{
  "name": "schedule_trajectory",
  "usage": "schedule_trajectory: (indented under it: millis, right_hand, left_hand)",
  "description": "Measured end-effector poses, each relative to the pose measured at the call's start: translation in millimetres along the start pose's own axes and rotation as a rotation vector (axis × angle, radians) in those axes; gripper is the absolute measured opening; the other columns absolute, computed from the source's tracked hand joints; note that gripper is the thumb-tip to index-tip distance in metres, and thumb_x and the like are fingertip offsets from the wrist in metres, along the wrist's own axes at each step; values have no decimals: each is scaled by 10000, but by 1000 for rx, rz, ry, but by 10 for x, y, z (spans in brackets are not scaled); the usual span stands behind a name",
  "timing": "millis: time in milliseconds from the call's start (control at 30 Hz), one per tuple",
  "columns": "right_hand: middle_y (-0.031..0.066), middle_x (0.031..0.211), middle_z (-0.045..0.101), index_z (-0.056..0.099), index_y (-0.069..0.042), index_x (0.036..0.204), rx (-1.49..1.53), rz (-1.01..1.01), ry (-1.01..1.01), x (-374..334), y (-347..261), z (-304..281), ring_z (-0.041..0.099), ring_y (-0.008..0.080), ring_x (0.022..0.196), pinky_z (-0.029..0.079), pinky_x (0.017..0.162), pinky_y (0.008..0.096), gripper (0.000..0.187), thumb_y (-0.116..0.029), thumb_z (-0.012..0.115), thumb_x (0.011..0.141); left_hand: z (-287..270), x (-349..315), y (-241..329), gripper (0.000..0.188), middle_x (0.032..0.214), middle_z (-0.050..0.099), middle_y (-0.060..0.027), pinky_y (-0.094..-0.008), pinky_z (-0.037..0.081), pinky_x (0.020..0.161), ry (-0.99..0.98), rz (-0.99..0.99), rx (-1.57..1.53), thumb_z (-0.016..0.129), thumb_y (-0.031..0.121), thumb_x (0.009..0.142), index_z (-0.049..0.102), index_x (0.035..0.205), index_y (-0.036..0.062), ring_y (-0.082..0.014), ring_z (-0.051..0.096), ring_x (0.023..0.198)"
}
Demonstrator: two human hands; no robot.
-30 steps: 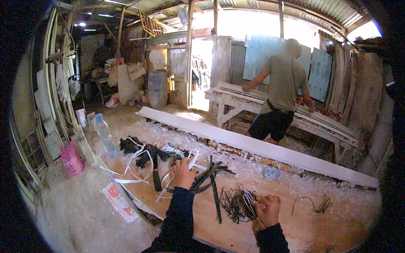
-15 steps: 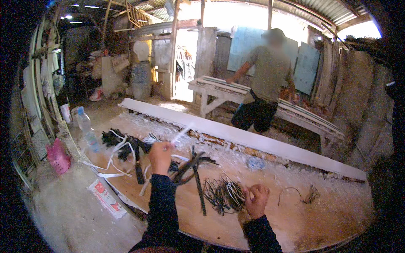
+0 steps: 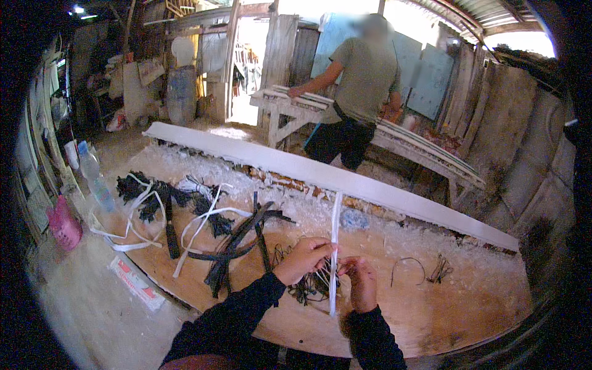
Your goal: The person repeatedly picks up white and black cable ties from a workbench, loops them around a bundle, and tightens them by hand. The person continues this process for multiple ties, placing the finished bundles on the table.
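Observation:
My left hand pinches a narrow white strip that stands nearly upright across the view. Just right of the strip is my right hand, its fingertips pressed together; whatever they hold is too small to make out. Beneath both hands lies a tangle of dark and white ties, partly covered by them. Flat black strips lie crossed left of my left hand. Farther left are loose white strips and a bunch of black ties.
A long white board edges the far side of the wooden worktop. A few dark wires lie to the right. Leftward stand a plastic bottle and a pink bag. Beyond, a person stands by a bench.
My left hand has moved right and nearer with the white strip, now upright beside my right hand. My right hand has left the tie tangle's edge. The whole view has shifted.

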State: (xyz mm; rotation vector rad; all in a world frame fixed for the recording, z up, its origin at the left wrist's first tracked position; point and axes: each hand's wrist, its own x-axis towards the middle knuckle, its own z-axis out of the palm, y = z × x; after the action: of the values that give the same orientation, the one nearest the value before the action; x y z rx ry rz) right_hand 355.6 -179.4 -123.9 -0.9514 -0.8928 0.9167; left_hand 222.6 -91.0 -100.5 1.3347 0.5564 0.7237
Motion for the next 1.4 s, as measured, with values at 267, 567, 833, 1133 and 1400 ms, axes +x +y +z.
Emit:
schedule_trajectory:
  millis: [267, 567, 833, 1133, 1400]
  right_hand:
    - [-13, 689, 556, 570, -59, 741, -159, 150, -84, 7, 27, 11, 481, 73, 612, 378, 567, 210, 68, -107, 604, 776]
    - [17, 743, 570, 561, -61, 784, -62, 162, -124, -32, -67, 96, 504, 106, 641, 408, 583, 224, 44, -99, 568, 808]
    - [55, 774, 591, 547, -43, 793, 114, 221, -66, -43, -165, 113, 548, 146, 660, 451, 596, 257, 52, -90, 559, 811]
    - [-12, 684, 555, 580, -44, 735, -66, 39, -14, -14, -55, 40, 492, 80, 613, 380, 575, 210, 96, -116, 586, 800]
    - [25, 696, 572, 583, -19, 751, -747, -343, 53, -13, 71, -39, 514, 109, 638, 404, 581, 237, 93, -102, 595, 790]
  left_hand:
    - [-13, -12, -193, 250, 595, 538, 35, -174, 344, 417, 2, 57, 233, 535, 298, 843, 619, 825, 63, -26, 435, 469]
    - [-1, -44, -187, 222, 657, 558, 14, -171, 376, 418, -9, -17, 58, 532, 224, 846, 611, 910, 27, -47, 498, 535]
    - [66, -45, -219, 219, 713, 569, -20, -202, 463, 494, -115, 53, -31, 506, 213, 864, 594, 898, 16, -76, 541, 607]
    - [51, -52, -184, 221, 792, 595, -35, -214, 495, 552, -156, 12, -76, 537, 216, 848, 578, 923, 12, -98, 576, 688]
    - [100, -42, -237, 237, 789, 584, -17, -195, 491, 542, -32, -33, -93, 579, 224, 821, 580, 938, 18, -73, 557, 687]
